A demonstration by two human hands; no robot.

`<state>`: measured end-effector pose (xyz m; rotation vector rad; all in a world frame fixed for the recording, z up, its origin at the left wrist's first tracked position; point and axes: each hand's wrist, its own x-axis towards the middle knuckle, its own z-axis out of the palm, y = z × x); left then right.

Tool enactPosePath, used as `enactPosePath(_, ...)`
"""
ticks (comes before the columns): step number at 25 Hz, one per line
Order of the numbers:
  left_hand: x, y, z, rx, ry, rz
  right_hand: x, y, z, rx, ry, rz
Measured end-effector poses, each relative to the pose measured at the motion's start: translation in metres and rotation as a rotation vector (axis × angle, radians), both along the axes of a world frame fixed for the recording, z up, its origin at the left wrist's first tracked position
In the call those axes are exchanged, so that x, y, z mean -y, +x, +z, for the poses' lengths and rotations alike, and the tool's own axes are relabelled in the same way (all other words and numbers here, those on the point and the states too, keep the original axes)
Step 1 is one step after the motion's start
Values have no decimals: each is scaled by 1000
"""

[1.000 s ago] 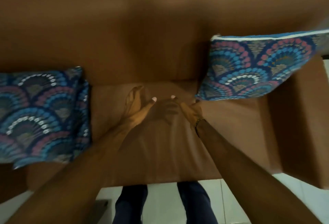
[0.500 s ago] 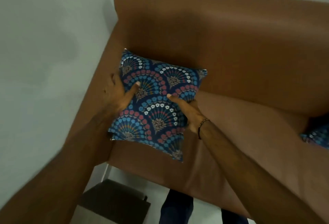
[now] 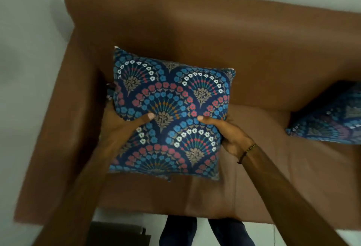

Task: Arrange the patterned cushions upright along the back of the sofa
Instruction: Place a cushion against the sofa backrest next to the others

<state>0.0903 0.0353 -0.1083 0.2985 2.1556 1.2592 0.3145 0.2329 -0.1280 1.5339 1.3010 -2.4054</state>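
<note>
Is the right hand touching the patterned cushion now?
Touching. The head view shows the right hand gripping the right edge of the patterned cushion, its thumb pressed flat onto the front fabric.

A patterned cushion [image 3: 172, 114] is gripped at both sides by the left hand [image 3: 119, 126] and the right hand [image 3: 228, 134], over the brown sofa [image 3: 195, 36] seat near its left armrest. A second cushion [image 3: 332, 120] is propped at the right edge.
</note>
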Motion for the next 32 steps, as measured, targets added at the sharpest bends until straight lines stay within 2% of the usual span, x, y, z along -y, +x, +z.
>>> enactPosePath(2, -37, 37, -10, 26, 46, -51, -37, 45, 7, 7, 63, -88)
enactPosePath(7, -141, 107, -43, 79, 120, -202, -129, 133, 14, 104, 374, -205)
enactPosePath(12, -215, 151, -75, 0, 90, -329, -179, 185, -23, 217, 478, -222)
enactPosePath(17, -230, 176, -104, -65, -74, -340, -195, 198, -54, 245, 425, -210)
enactPosePath(23, -231, 175, -116, 108, -229, -407, -197, 200, -57, 274, 348, -189)
enactPosePath(27, -213, 161, -107, 17, -247, -487, -171, 197, -58, 423, 192, -220)
enactPosePath(30, -167, 146, -105, -70, -231, -553, -108, 177, -65, 563, 13, -223)
enactPosePath(32, -126, 122, -104, -194, -224, -541, -62, 146, -75, 568, -32, -142)
